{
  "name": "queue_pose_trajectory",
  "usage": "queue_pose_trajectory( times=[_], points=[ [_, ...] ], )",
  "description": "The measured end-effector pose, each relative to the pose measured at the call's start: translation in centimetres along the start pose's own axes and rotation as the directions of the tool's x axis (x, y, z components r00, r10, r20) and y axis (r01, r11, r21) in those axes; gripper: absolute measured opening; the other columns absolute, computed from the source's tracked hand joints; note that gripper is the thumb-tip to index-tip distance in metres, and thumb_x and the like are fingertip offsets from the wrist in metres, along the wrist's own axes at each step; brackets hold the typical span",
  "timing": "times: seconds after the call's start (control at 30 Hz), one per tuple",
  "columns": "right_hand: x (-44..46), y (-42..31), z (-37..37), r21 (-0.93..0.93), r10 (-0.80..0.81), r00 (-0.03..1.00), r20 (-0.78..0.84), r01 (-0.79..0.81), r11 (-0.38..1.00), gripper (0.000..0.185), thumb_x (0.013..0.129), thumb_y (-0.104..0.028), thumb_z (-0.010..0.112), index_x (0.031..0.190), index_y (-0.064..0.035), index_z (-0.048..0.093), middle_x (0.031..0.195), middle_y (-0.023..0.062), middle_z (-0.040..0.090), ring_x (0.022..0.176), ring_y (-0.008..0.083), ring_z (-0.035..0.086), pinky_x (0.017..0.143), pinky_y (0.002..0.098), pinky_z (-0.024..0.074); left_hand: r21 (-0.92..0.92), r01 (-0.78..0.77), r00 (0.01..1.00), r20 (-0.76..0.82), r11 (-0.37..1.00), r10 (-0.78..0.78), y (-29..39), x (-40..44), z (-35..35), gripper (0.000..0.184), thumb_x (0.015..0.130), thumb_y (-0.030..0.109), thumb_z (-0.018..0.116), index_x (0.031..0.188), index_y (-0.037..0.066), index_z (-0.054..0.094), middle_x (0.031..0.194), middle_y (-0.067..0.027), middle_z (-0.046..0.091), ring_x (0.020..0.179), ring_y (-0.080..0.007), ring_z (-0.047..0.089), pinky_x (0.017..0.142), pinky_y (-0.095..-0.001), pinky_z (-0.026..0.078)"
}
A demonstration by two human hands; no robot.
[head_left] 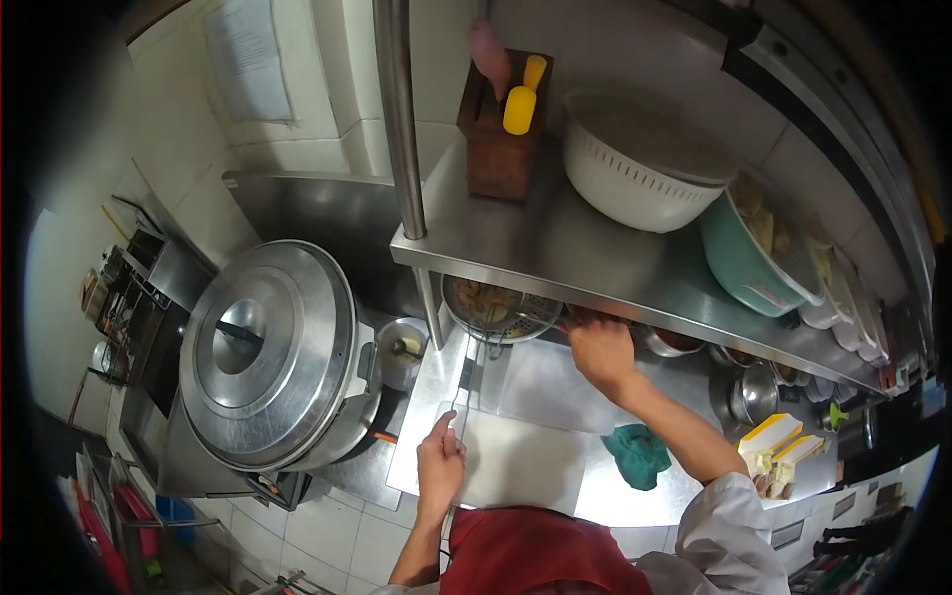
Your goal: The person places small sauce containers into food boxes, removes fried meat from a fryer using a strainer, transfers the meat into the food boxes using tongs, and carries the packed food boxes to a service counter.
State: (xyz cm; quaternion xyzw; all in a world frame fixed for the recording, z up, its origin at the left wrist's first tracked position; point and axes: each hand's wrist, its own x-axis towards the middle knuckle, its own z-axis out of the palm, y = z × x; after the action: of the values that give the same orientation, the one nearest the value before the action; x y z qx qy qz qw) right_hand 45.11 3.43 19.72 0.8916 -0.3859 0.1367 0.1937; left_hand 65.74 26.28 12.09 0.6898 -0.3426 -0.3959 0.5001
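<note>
My left hand (439, 464) is closed near the left edge of the white cutting board (516, 461), and a thin metal tool (457, 389) rises from its fingers. Partly under the shelf, my right hand (601, 349) is wrapped round the handle of a wire strainer. The strainer's head lies over a perforated metal bowl (511, 332) that holds brownish pieces of food (486, 300). The shelf edge hides part of the bowl. A crumpled green cloth (637, 456) lies on the steel counter below my right forearm.
A large lidded pot (268, 352) stands at left, beside a small container (402, 352). The steel shelf (476, 243) carries a knife block (501, 154), a white basket (640, 183) and a green basket (759, 258). Metal bowls (754, 395) and an open yellow box (773, 433) are at right.
</note>
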Motion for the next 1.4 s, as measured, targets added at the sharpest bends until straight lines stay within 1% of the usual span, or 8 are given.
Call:
queue_pose_trajectory(
  times=[0.07, 0.17, 0.47, 0.57, 0.67, 1.0, 1.27, 1.4],
  points=[
    [0.2, -0.1, -0.3, -0.023, 0.046, 0.996, 0.082, -0.045, 0.999, 0.025, 0.090, -0.026, 0.062, 0.084, -0.0057, 0.076, 0.086, 0.0116, 0.071, 0.080, 0.0293, 0.070, 0.068, 0.0414, 0.0551, -0.022, 0.005, 1.000, 0.003, 1.000, -0.005, 0.3, -0.1, -0.1, 0.034, 0.109, 0.012, 0.040, 0.136, -0.004, 0.056, 0.064, 0.0012, 0.045, 0.054, -0.0064, 0.044, 0.047, -0.0247, 0.038],
    [0.0, 0.8, -0.5, -0.032, -0.033, 0.997, -0.072, 0.031, 0.999, 0.023, 0.090, -0.024, 0.063, 0.085, -0.0050, 0.075, 0.086, 0.0112, 0.071, 0.079, 0.0290, 0.071, 0.067, 0.0408, 0.0560, -0.012, 0.005, 1.000, 0.002, 1.000, -0.005, 0.1, 0.1, -0.1, 0.034, 0.109, 0.011, 0.040, 0.135, -0.004, 0.056, 0.063, 0.0013, 0.045, 0.053, -0.0064, 0.044, 0.047, -0.0250, 0.038],
    [-3.0, 3.4, -3.2, -0.025, 0.185, 0.965, 0.187, -0.184, 0.983, 0.018, 0.086, -0.017, 0.064, 0.093, -0.0062, 0.075, 0.088, 0.0135, 0.071, 0.077, 0.0299, 0.071, 0.067, 0.0416, 0.0564, 0.041, -0.008, 1.000, -0.008, 0.999, 0.008, 0.5, 0.1, -0.3, 0.035, 0.107, 0.010, 0.042, 0.134, -0.006, 0.058, 0.060, -0.0030, 0.051, 0.055, -0.0106, 0.049, 0.055, -0.0289, 0.042],
    [-2.7, 2.1, -1.9, 0.000, 0.018, 0.999, -0.029, -0.018, 1.000, 0.018, 0.084, -0.014, 0.062, 0.095, -0.0046, 0.074, 0.092, 0.0145, 0.071, 0.081, 0.0297, 0.070, 0.070, 0.0411, 0.0558, 0.084, -0.026, 1.000, -0.003, 0.996, 0.027, 0.9, -0.2, -0.3, 0.035, 0.107, 0.011, 0.042, 0.134, -0.006, 0.058, 0.059, -0.0037, 0.052, 0.054, -0.0114, 0.050, 0.055, -0.0295, 0.043],
    [-1.6, 1.3, 0.1, -0.086, -0.129, 0.990, -0.063, 0.123, 0.989, 0.018, 0.082, -0.014, 0.062, 0.093, -0.0035, 0.072, 0.093, 0.0136, 0.070, 0.084, 0.0282, 0.068, 0.072, 0.0390, 0.0548, 0.057, -0.018, 1.000, 0.001, 0.998, 0.018, 0.4, -0.2, -0.2, 0.035, 0.107, 0.010, 0.042, 0.134, -0.006, 0.058, 0.059, -0.0039, 0.052, 0.055, -0.0118, 0.050, 0.056, -0.0296, 0.043],
    [-0.1, 0.4, 0.5, -0.298, -0.237, 0.970, 0.053, 0.242, 0.923, 0.015, 0.080, -0.015, 0.062, 0.088, -0.0044, 0.069, 0.087, 0.0109, 0.065, 0.080, 0.0230, 0.064, 0.068, 0.0361, 0.0505, 0.054, -0.004, 1.000, -0.016, 0.999, 0.005, 0.6, -0.1, 0.1, 0.035, 0.107, 0.010, 0.042, 0.133, -0.006, 0.058, 0.060, -0.0045, 0.051, 0.055, -0.0121, 0.050, 0.056, -0.0299, 0.044],
    [-1.6, 1.7, -1.9, -0.149, -0.105, 0.991, 0.078, 0.116, 0.982, 0.030, 0.083, -0.014, 0.059, 0.107, 0.0005, 0.070, 0.104, 0.0145, 0.069, 0.099, 0.0278, 0.066, 0.080, 0.0414, 0.0537, 0.056, -0.003, 1.000, -0.012, 0.998, 0.004, 0.6, 0.2, -0.1, 0.035, 0.107, 0.011, 0.042, 0.133, -0.006, 0.059, 0.060, -0.0037, 0.051, 0.055, -0.0114, 0.049, 0.055, -0.0296, 0.043],
    [-2.1, 2.0, -3.0, -0.128, -0.029, 0.993, 0.116, 0.044, 0.991, 0.028, 0.084, -0.013, 0.059, 0.106, -0.0024, 0.071, 0.103, 0.0142, 0.070, 0.093, 0.0279, 0.068, 0.079, 0.0413, 0.0545, 0.051, 0.010, 1.000, -0.008, 0.999, -0.010, 0.7, 0.2, -0.1, 0.035, 0.107, 0.010, 0.042, 0.133, -0.007, 0.058, 0.060, -0.0031, 0.050, 0.055, -0.0112, 0.048, 0.055, -0.0294, 0.042]
  ],
)
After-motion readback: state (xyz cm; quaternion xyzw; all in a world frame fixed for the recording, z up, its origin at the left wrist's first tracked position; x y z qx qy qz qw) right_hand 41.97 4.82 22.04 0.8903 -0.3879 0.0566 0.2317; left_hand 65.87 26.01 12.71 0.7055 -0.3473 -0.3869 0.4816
